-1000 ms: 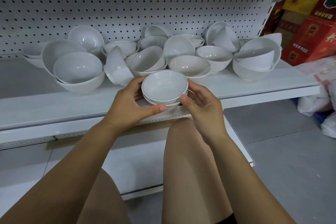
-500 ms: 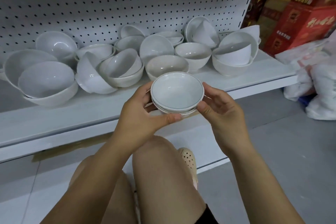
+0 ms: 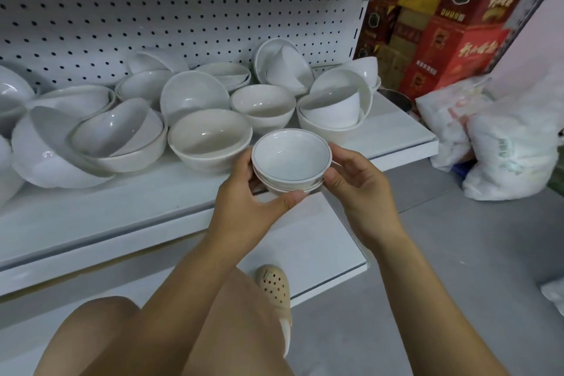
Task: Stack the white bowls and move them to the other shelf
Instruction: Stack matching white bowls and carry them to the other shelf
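Landmark: the middle shelf (image 3: 122, 210), a white board in front of a pegboard back panel (image 3: 152, 21).
Writing: red and yellow cartons (image 3: 457, 43) are piled past the shelf's right end; they carry gold characters and small label patches, too blurred to read. The white plastic bags (image 3: 506, 146) on the floor below them show faint greenish print, also unreadable.
Held stack (image 3: 291, 159): small white bowls with a thin dark line round the rim, nested upright. It is in the air just off the shelf's front edge, near the right end. The top bowl is empty. I cannot tell the exact number of bowls.
Left hand (image 3: 244, 207): grips the stack's left side, thumb curled under the near edge, fingers behind.
Right hand (image 3: 357, 183): holds the stack's right side, thumb tip on the rim, fingers curled round the far side.
Loose bowls (image 3: 210, 137): many white bowls crowd the back and middle of the shelf, some upright, some tipped.
Nested pairs: at the shelf's right end a smaller bowl (image 3: 335, 110) lies tilted inside a larger one; left of centre another tilted bowl (image 3: 122, 131) sits inside an upright one.
Lower shelf (image 3: 320, 253): a white board under the landmark.
Shoe (image 3: 273, 287): a beige perforated clog on the floor before it.
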Available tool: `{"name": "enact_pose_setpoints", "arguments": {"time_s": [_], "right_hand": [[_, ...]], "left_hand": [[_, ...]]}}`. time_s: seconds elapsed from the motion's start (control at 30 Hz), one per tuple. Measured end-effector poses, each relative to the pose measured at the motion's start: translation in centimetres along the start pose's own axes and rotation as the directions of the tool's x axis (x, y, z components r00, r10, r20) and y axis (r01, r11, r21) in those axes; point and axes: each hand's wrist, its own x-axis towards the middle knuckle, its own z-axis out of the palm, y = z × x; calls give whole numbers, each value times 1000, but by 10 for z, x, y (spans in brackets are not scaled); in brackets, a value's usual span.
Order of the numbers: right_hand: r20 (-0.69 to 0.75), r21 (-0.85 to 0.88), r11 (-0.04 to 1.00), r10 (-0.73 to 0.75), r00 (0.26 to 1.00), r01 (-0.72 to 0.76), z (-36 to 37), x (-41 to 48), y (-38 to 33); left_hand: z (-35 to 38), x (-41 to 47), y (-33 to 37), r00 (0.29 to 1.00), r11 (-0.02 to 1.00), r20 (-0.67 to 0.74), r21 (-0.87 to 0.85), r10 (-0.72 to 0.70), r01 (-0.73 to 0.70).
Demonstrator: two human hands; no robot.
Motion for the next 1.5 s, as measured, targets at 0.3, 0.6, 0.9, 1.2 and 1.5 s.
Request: {"name": "enact_pose_setpoints", "arguments": {"time_s": [0.3, 0.6, 0.9, 1.2, 1.5], "right_hand": [[130, -79, 996, -30, 991, 41, -8, 33, 1], [170, -515, 822, -181, 969, 244, -26, 55, -50], [379, -625, 699, -115, 918, 346, 40, 148, -60], [491, -716, 557, -28, 871, 421, 112, 254, -16], [591, -724, 492, 80, 803, 484, 128, 280, -1]], "left_hand": [[9, 13, -2, 991, 998, -134, 63, 15, -7], [6, 11, -1, 991, 1000, -130, -8, -19, 19], [5, 10, 1, 989, 998, -148, -66, -19, 9], [1, 14, -8, 989, 992, -144, -121, -40, 22], [3, 14, -7, 989, 996, -147, -85, -18, 5]]}}
